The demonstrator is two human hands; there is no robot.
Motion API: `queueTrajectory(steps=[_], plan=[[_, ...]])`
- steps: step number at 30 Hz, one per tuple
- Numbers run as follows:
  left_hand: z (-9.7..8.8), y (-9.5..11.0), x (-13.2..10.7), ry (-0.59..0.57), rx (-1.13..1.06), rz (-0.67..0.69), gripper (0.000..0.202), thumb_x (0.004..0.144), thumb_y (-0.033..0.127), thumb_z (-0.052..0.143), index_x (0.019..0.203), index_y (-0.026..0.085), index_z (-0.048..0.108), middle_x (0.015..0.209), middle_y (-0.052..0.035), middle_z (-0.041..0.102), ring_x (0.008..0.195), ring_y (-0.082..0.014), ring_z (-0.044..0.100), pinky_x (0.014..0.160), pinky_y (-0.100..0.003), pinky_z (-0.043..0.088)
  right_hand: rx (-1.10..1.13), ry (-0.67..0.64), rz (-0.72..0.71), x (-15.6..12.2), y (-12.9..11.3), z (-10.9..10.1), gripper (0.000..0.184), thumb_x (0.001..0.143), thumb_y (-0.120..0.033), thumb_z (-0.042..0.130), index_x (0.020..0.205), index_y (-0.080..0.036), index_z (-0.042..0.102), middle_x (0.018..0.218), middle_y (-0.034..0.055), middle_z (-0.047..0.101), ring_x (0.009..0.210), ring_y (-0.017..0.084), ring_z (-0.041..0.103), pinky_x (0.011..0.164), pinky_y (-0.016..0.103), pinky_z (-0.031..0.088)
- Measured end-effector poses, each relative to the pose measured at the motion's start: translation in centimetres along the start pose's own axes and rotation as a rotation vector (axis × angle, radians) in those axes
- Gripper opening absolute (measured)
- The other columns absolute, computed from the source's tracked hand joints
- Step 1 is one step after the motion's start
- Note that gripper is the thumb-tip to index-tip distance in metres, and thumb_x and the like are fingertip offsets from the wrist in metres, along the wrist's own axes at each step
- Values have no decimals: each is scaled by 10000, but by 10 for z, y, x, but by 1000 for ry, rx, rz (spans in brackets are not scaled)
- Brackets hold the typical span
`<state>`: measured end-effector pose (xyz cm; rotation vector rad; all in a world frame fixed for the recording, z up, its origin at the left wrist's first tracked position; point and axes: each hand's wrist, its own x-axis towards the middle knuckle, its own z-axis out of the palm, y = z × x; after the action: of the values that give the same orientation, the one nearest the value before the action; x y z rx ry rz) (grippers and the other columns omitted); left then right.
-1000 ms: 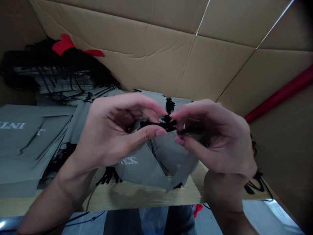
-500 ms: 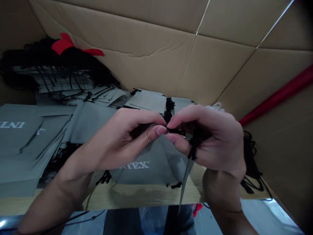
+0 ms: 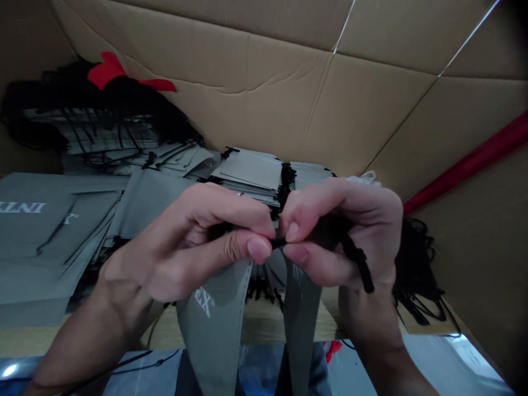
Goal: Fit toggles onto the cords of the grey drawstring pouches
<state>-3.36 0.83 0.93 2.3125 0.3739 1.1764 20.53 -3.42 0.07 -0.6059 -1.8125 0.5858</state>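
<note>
Both my hands meet in the middle of the view, pinching the top of a grey fabric bag (image 3: 214, 324) that hangs down towards me, white letters on its side. My left hand (image 3: 193, 242) is closed, thumb and fingers squeezing the bag's gathered mouth and its black drawstring (image 3: 278, 242). My right hand (image 3: 342, 236) is closed on the same cord, and a loose black cord end (image 3: 363, 269) trails out below its palm.
Stacks of flat grey bags (image 3: 251, 173) with black cords cover the wooden table (image 3: 256, 327) at the left and behind. A black cord tangle (image 3: 416, 269) lies at the right. Cardboard walls (image 3: 289, 82) enclose the back and right; a red strip (image 3: 474, 159) runs along the right.
The bag, spread over the table edge before, now hangs bunched from my fingers. My hands have closed together, pinching tighter at its top, and sit a little lower.
</note>
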Motion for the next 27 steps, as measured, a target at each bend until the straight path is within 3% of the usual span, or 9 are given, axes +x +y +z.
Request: queueTrajectory(steps=[4,8,13,16,19,24,27], plan=[[-4,7,0,-166,-94,-87,342,1105,381,705,790,251,737,609,0,592,634,-183,604,551,-311,504,152,24,-71,1,5,8,313,765,-67,901,918,-310,775,769,-45,778,568,179,671,477,344,525],[-7,9,4,-160,-84,-86,300,1102,276,671,805,239,688,625,26,569,577,-143,538,490,-285,414,15,25,-43,3,-2,3,246,860,-101,907,992,-288,816,875,-12,823,666,189,733,533,336,579],[-3,10,6,-177,43,-40,291,1122,235,639,833,212,616,725,31,648,589,-102,554,500,-267,394,-106,9,-100,5,-4,-6,276,872,-157,995,1051,-298,839,959,0,856,781,211,804,671,346,700],[2,10,6,-161,188,6,274,1131,200,582,863,216,635,697,43,628,553,-87,494,512,-273,378,-138,20,-90,6,-1,-8,196,934,-172,964,1050,-278,846,971,13,863,801,205,815,700,340,716],[7,9,5,-80,287,45,222,1103,178,584,905,237,668,650,65,611,504,-87,469,529,-286,387,-149,23,-93,6,0,-9,212,933,-208,989,1083,-257,847,972,1,861,752,167,781,636,287,664],[13,6,3,-9,308,13,84,1056,166,644,1030,229,693,859,30,780,633,-102,623,599,-256,491,-225,19,-116,5,3,-11,216,928,-167,978,1073,-255,844,955,-23,849,729,135,725,654,284,617],[12,8,5,26,304,-11,99,1060,172,642,1014,227,710,832,44,764,620,-93,600,600,-260,475,-226,-3,-81,4,1,-14,259,922,-130,948,1107,-267,829,1013,-6,839,821,167,758,700,318,614]])
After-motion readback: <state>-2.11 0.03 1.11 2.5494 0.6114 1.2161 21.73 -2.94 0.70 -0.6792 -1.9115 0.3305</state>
